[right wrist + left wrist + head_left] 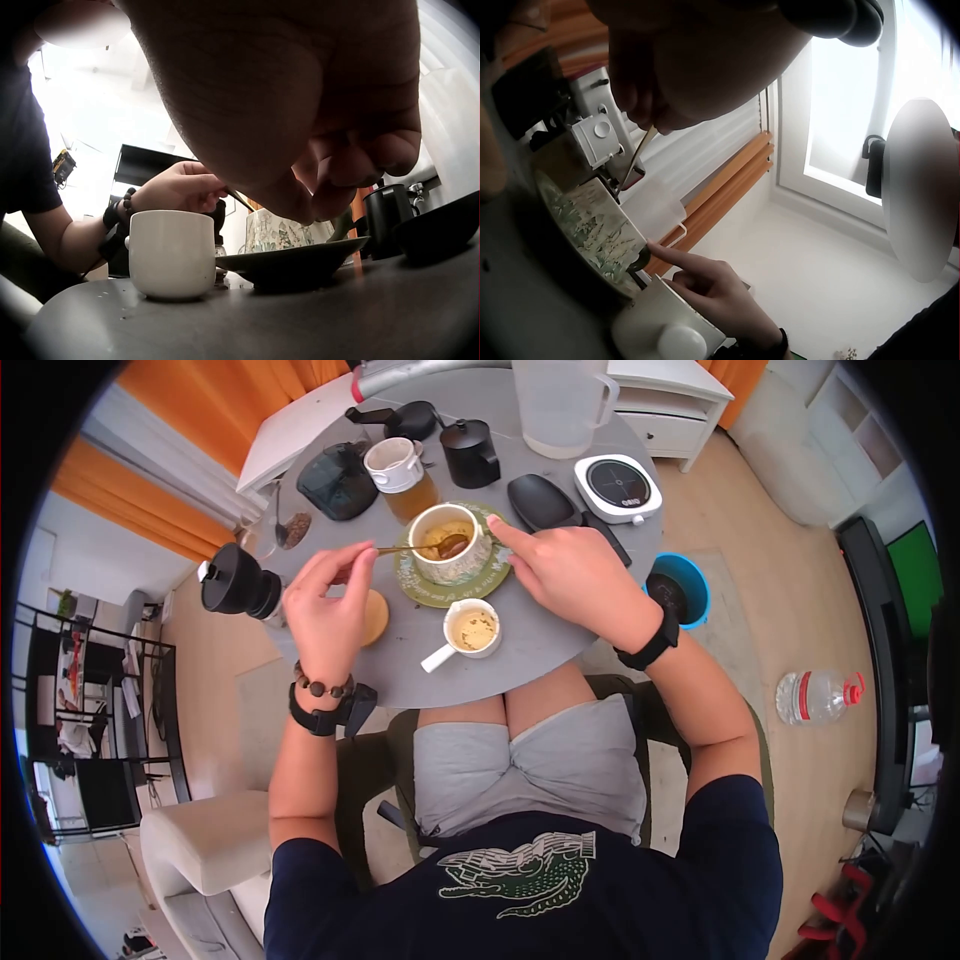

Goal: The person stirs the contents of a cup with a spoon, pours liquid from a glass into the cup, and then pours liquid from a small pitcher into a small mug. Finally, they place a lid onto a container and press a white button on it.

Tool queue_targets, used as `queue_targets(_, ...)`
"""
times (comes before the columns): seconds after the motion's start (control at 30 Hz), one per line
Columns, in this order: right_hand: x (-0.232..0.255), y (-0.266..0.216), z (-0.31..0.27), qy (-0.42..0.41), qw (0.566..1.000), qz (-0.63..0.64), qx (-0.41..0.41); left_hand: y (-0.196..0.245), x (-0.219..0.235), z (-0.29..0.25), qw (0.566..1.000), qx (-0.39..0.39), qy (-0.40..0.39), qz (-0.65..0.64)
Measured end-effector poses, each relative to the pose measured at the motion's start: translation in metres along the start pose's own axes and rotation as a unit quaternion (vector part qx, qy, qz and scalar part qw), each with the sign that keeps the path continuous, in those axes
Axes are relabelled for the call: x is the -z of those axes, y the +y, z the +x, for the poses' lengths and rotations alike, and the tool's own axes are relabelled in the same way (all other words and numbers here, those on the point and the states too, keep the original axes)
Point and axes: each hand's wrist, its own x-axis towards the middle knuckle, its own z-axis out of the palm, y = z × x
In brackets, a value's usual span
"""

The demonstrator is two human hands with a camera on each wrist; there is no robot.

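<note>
A patterned teacup with yellowish contents stands on a green saucer. My left hand pinches the handle of a gold spoon between thumb and fingers. The spoon's bowl is inside the teacup. On the other side, my right hand reaches to the teacup, its index finger stretched out and the fingertip at the rim by the handle. In the left wrist view its thumb is lower, partly behind a white cup. That small cup, with a straight side handle and yellowish residue, stands in front of the saucer.
Beyond the saucer stand a glass jug of amber liquid, a black pitcher and a clear pitcher. A black tray and a white scale-like device lie at right. A black grinder is left of my left hand.
</note>
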Motion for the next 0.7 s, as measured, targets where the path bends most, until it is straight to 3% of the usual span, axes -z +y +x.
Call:
queue_targets(0.2, 0.0, 0.001, 0.0, 0.004, 1.0, 0.002, 0.003, -0.009, 0.003, 0.004, 0.999, -0.015, 0.046, 0.02)
queue_targets(0.33, 0.0, 0.0, 0.0, -0.007, 1.0, -0.007, 0.001, -0.005, 0.001, 0.001, 1.0, -0.001, 0.01, 0.003)
queue_targets(0.7, -0.004, 0.001, 0.002, 0.005, 1.0, -0.007, 0.004, -0.006, 0.004, 0.002, 0.999, -0.013, 0.023, 0.022)
